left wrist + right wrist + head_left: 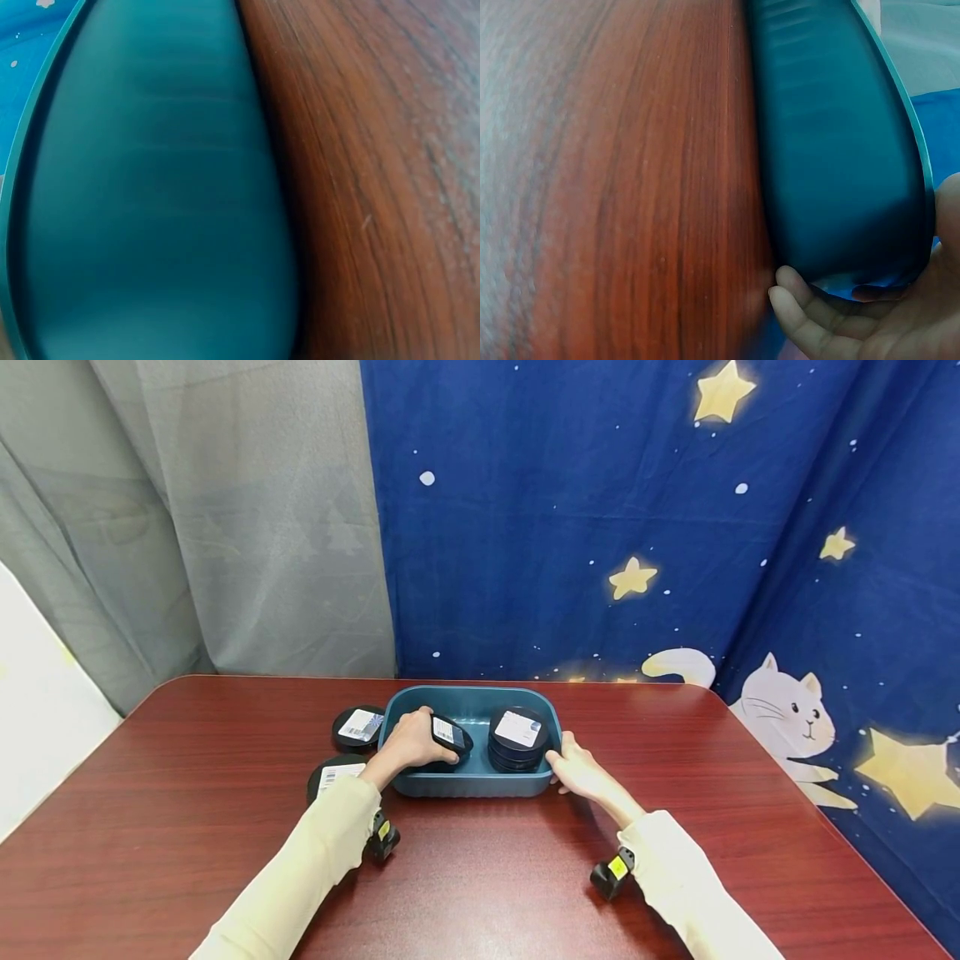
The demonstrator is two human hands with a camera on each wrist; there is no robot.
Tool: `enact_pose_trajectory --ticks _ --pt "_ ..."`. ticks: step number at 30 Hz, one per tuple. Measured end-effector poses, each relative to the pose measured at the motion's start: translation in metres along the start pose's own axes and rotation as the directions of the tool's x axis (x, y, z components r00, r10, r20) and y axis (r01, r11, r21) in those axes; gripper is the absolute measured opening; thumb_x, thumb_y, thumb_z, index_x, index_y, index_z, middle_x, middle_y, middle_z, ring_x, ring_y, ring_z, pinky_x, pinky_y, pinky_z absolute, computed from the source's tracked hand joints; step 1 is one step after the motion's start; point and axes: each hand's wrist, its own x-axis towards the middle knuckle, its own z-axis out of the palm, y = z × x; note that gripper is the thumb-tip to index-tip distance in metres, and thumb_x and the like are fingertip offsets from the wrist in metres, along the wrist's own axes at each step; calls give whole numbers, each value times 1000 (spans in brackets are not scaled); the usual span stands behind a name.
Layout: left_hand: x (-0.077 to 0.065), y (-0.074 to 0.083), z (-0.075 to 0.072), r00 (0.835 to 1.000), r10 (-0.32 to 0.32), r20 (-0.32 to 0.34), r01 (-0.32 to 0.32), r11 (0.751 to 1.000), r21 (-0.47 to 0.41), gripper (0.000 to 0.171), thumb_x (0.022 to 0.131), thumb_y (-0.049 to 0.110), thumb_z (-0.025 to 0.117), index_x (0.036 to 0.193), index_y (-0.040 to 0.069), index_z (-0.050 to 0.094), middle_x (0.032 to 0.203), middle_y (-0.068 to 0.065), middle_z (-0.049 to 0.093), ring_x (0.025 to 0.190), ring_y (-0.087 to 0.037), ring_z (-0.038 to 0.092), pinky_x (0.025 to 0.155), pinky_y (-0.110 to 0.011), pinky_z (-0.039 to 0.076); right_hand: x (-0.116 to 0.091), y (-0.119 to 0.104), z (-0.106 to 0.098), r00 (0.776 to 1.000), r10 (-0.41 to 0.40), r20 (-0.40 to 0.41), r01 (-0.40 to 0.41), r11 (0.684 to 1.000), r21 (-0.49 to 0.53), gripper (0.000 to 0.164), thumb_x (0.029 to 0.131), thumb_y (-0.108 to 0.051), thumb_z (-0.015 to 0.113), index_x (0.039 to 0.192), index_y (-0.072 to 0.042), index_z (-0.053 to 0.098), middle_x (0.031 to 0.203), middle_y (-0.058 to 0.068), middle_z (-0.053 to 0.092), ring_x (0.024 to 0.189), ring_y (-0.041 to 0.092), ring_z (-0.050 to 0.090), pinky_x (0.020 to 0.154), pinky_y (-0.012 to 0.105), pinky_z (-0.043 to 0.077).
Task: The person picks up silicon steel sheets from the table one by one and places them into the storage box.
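Note:
A teal oblong bin (480,787) stands on the table. Reaching over its left end, my left hand (408,742) grips a round black container with a white label (452,734), tilted inside the bin. My right hand (579,768) holds the bin's right end; the right wrist view shows its fingertips (791,289) low on the outer wall and the thumb (949,214) up at the rim. A stack of similar black containers (517,739) sits in the right half of the bin. The left wrist view has only the bin's outer wall (157,187) and table, with the left hand hidden.
Left of the bin, two labelled black containers, a farther one (358,728) and a nearer one (337,772), lie on the reddish wooden table (480,877). The left forearm partly covers the nearer one. Behind the table hang a grey curtain (277,527) and a blue starry curtain (525,527).

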Motion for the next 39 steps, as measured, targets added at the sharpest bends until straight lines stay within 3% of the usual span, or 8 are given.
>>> enact_pose_trajectory --ticks 6,11,22,39 --pt "0 0 -2 997 -45 56 43 998 35 69 60 28 81 108 -8 45 92 -17 53 83 -28 53 78 -40 44 0 -1 -1 1000 2 0 -2 1000 -1 24 87 -11 40 105 4 36 73 14 54 59 20 57 51 33 50" --pt "-1 0 -2 995 -49 92 42 996 78 69 61 27 80 108 -9 44 93 -17 52 85 -27 52 80 -39 44 0 -1 -1 1000 5 1 -5 1000 4 22 87 -11 40 103 4 36 73 14 53 59 20 56 52 33 50" --pt "0 3 -1 985 -101 140 68 973 222 64 63 27 80 105 -9 49 95 -18 51 98 -37 45 85 -42 40 -2 -1 -1 1000 3 10 -3 1000 -8 24 88 -11 40 105 4 36 74 15 52 60 20 56 53 33 51" --pt "1 4 3 976 -150 157 109 964 244 66 61 18 81 107 -12 43 104 -28 49 102 -41 43 87 -46 39 -3 -3 -1 1000 4 11 -4 1000 3 23 88 -11 40 105 4 35 75 15 52 61 21 56 54 34 51"
